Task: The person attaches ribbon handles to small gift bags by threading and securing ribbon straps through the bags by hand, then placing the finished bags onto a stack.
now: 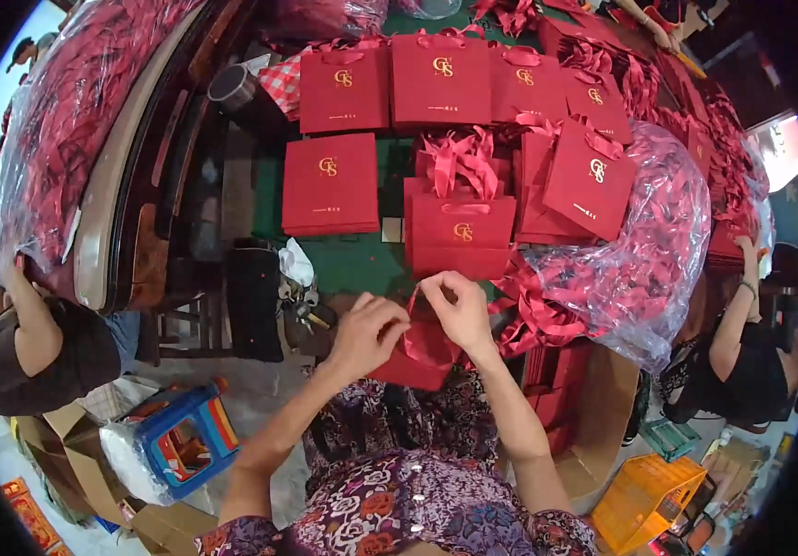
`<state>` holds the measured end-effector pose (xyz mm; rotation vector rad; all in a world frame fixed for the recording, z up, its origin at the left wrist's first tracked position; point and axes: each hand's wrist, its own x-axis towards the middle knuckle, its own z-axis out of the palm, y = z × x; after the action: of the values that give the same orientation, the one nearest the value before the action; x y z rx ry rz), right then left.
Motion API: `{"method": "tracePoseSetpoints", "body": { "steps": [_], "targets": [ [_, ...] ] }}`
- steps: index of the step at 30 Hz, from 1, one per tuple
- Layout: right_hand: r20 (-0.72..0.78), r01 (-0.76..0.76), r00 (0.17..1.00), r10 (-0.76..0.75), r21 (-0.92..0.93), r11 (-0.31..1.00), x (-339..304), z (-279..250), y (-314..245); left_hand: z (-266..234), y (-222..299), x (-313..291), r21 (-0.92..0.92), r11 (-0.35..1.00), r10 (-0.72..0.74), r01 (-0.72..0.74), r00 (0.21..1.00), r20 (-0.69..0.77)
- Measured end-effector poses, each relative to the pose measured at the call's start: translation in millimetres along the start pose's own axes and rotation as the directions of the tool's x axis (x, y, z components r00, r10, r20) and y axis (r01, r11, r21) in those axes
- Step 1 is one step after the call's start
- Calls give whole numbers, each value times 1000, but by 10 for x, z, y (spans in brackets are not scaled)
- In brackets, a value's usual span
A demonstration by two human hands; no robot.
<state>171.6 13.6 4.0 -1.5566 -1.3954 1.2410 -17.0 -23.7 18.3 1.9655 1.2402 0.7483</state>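
Observation:
In front of my body a red paper bag (417, 360) lies tilted at the near edge of the table. A thin red ribbon (413, 302) runs between my hands above it. My left hand (368, 334) is closed, its thumb and fingertips pinched at the ribbon's lower part. Higher up, my right hand (459, 313) pinches the ribbon near its top, fingers curled. Just beyond my hands stands another red bag (462, 233) with a ribbon handle. Loose red ribbons (547, 320) lie beside my right wrist.
Stacked red bags (331, 185) cover much of the green table (352, 264). A clear plastic sack of ribbons (644, 269) bulges at the right. Co-workers' arms (36, 320) show on both sides. A yellow crate (647, 500) and a blue plastic stool (181, 443) stand on the floor.

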Motion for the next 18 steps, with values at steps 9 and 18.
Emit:
{"method": "tracePoseSetpoints", "body": {
  "steps": [9,18],
  "targets": [
    [9,177,981,-195,-463,869,-61,41,-31,89,-217,37,23,988,-152,155,982,-108],
    [63,272,960,-274,-462,844,-78,207,169,261,-255,169,210,927,-258,311,934,-246]
  ]
}}
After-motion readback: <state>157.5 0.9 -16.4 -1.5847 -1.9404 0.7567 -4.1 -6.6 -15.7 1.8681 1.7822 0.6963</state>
